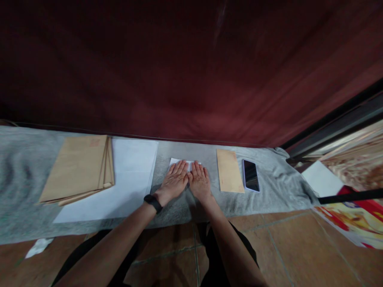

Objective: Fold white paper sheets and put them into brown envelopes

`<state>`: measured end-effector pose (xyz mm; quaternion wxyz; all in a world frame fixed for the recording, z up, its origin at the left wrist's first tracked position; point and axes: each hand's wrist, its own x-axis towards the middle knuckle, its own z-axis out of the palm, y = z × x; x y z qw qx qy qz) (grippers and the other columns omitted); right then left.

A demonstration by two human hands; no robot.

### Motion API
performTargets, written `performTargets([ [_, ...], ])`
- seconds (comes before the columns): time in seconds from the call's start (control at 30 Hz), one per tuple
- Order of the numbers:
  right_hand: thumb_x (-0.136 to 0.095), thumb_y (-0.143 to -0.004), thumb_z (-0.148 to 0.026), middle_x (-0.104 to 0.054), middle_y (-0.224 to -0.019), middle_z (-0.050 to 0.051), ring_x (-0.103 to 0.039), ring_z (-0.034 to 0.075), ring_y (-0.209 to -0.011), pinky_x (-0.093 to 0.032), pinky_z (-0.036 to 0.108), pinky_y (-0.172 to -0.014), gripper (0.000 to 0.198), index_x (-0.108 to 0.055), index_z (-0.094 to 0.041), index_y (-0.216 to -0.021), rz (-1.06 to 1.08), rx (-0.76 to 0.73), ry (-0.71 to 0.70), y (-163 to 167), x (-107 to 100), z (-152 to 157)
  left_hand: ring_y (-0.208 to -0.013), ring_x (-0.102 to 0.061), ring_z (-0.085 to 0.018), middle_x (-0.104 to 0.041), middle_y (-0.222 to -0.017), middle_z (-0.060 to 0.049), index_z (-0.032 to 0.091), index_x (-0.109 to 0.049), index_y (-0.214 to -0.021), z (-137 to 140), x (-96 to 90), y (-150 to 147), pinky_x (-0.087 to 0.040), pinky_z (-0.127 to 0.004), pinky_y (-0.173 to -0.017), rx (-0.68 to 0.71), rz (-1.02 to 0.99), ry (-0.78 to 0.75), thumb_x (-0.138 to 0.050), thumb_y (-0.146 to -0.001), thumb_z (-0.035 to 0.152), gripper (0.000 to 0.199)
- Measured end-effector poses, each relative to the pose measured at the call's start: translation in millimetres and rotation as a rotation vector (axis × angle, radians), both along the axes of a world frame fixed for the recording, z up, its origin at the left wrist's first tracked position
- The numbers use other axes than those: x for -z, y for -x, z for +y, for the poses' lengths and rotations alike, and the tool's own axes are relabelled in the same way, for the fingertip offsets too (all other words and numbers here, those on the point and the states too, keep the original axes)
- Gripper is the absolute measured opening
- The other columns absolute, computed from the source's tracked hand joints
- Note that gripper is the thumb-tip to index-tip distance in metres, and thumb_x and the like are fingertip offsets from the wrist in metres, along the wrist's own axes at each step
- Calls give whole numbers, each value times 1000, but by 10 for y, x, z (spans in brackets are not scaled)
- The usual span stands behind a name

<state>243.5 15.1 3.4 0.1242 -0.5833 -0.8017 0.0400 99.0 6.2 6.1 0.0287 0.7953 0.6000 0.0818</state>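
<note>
My left hand (176, 180) and my right hand (200, 181) lie flat, side by side, on a small piece of white paper (174, 160). Only the paper's far edge shows; the rest is under my palms. The fingers of both hands are stretched forward, and the thumbs touch or nearly touch. To the right of my right hand lies one brown paper envelope (229, 171). Left of my hands are large white paper sheets (134, 159), partly covered by a pile of brown envelopes (79, 165).
A phone (251, 175) lies right of the single envelope. Everything rests on a grey cloth (206, 149) in front of a dark red curtain-like surface (191, 79). A crumpled tissue (38, 247) and a colourful printed box (356, 221) are on the tiled floor (287, 243).
</note>
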Motion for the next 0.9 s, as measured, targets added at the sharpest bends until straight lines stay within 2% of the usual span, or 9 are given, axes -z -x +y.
performTargets([
  [0.37, -32, -107, -38, -36, -162, 15, -34, 27, -150, -25, 46, -122, 57, -35, -9, -157, -31, 52, -27, -84, 27, 6, -154, -23, -23, -35, -163, -12, 12, -32, -158, 20, 14, 38, -12, -44, -127, -93, -39, -87, -27, -102, 39, 62],
  [0.6, -30, -108, -37, -36, -162, 13, -34, 27, -149, -23, 46, -122, 56, -34, -10, -157, -48, 70, -14, -189, 23, -3, -154, -24, -28, -31, -164, -18, 6, -33, -156, 16, 1, 105, -16, -45, -126, -123, -26, -64, -27, -103, 47, 68],
  [0.9, -29, -107, -35, -34, -163, 11, -32, 27, -150, -25, 48, -121, 56, -31, -14, -159, -59, 64, 1, -301, 8, -24, -154, -25, -31, -32, -163, -19, 9, -36, -156, 4, -37, 131, -17, -46, -125, -114, -1, -45, -34, -99, 61, 77],
])
